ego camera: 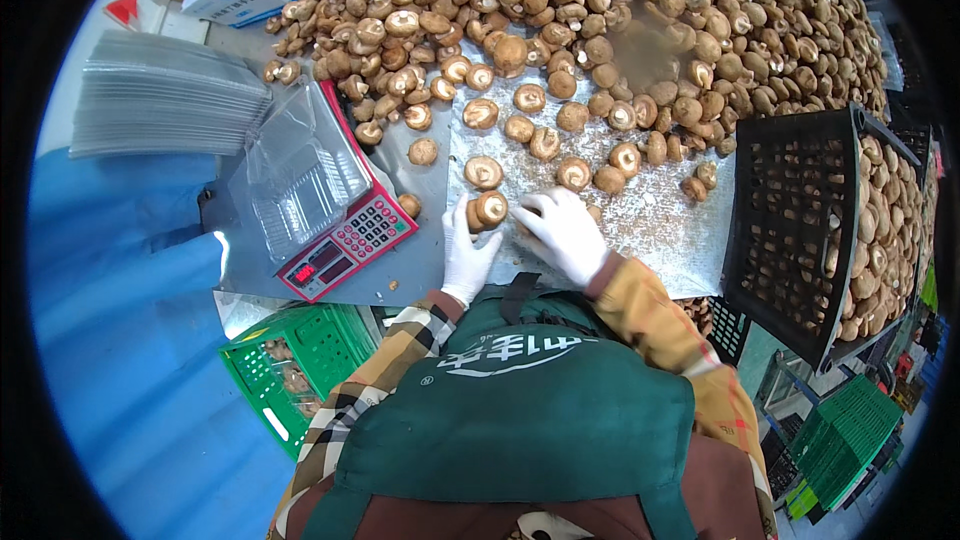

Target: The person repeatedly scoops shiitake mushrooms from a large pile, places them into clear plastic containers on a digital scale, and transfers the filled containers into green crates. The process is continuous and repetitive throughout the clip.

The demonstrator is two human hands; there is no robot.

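Observation:
My left hand, in a white glove, has its thumb and fingers around two brown shiitake mushrooms, one with its pale stem facing up. Just to the right, my white-gloved right hand is low over the metal work surface with its fingers bent. Whether something is between those fingers is hidden. Several loose shiitakes lie beyond both hands, some stem up. A big heap of shiitakes covers the far side of the table.
On the left, a red digital scale bears an open clear plastic clamshell box. Clear boxes are stacked behind it. A black crate of mushrooms stands at the right. A green crate with packed mushrooms sits lower left.

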